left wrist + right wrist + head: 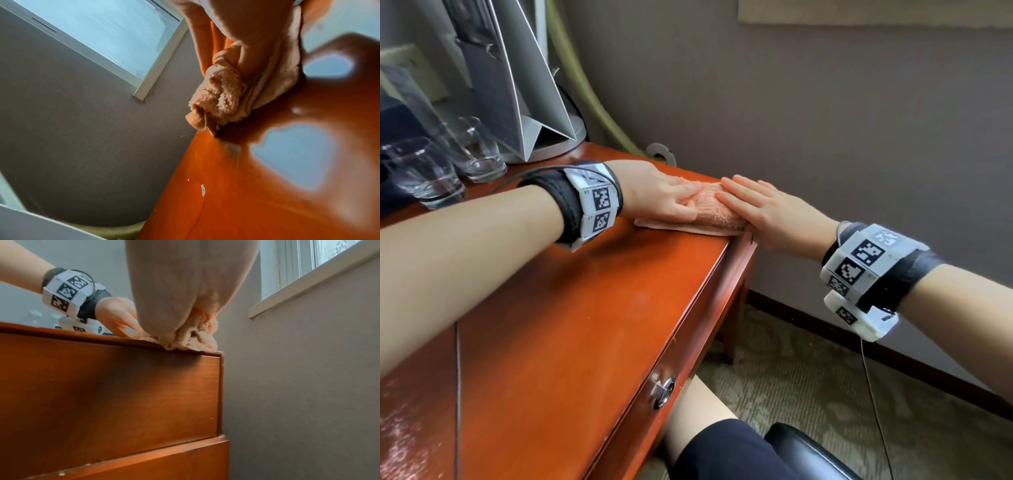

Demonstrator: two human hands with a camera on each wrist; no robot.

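Observation:
A peach terry cloth (710, 209) lies bunched on the far right corner of a reddish wooden desk (585, 308). My left hand (664, 197) rests on its left part with straight fingers and the thumb laid on the fabric. My right hand (763, 209) lies flat on the cloth's right end at the desk edge, fingers straight and together. The left wrist view shows the cloth (222, 95) crumpled under my fingers (246, 24) on the glossy top (226, 194). From the right wrist, my palm (189, 288) presses the cloth (197, 339) at the corner, with the left hand (117, 316) behind.
Two empty glasses (421, 171) (479, 150) stand at the desk's back left beside a grey angular stand (517, 85). A drawer knob (662, 390) sits on the desk front. A grey wall, a window (318, 280) and a black chair (808, 452) surround the corner.

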